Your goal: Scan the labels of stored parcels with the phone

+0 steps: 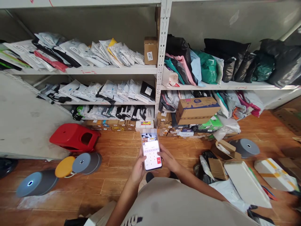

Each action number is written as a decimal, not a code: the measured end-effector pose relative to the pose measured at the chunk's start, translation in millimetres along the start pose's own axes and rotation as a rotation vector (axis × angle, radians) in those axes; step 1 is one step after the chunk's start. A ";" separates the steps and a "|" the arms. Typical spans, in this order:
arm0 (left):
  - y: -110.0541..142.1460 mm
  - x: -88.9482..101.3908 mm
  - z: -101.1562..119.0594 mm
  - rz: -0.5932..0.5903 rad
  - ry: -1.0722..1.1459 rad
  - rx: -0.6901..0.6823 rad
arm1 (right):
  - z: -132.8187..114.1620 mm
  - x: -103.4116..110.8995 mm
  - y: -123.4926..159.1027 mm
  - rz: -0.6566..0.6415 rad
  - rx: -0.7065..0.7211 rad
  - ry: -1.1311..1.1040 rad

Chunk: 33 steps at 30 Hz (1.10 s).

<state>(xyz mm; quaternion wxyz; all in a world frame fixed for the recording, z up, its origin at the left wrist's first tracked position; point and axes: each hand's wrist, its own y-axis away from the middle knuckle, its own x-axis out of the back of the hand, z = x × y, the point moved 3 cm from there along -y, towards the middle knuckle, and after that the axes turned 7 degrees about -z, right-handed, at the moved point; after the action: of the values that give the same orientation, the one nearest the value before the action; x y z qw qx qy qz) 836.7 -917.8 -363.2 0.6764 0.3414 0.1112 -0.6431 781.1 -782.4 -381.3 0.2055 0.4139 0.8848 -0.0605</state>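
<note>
A smartphone [150,153] is held upright in front of my body, its lit screen showing a number keypad with a red key. My left hand [138,168] grips the phone's left edge, the thumb over the screen. On the other edge, my right hand [167,158] also holds the phone, its thumb at the right side of the keypad. The fingers behind the phone are hidden. Beyond the phone's top edge, a white box [144,125] sits at the foot of the shelving.
White shelves [131,69] hold rows of labelled parcels. A cardboard box [197,110] juts out at right. On the wooden floor stand a red plastic stool [72,136], a yellow stool [65,167] and grey round stools [87,163]. Packaging and a white tray [246,183] lie at right.
</note>
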 end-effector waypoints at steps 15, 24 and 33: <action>4.3 -6.7 -2.0 0.113 -0.157 -0.001 | -1.1 -4.0 9.3 -0.057 0.020 0.050; 4.7 2.1 -7.4 -0.041 0.008 0.012 | 2.7 -5.0 3.3 0.050 0.006 0.055; 6.5 3.5 -1.2 -0.036 0.054 0.038 | -4.0 -6.0 -0.2 0.055 -0.005 0.010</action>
<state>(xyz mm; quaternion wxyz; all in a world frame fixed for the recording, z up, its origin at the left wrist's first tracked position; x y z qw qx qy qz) 843.8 -920.2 -364.1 0.6550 0.3694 0.1234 -0.6475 783.1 -785.6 -375.2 0.2034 0.4380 0.8742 -0.0506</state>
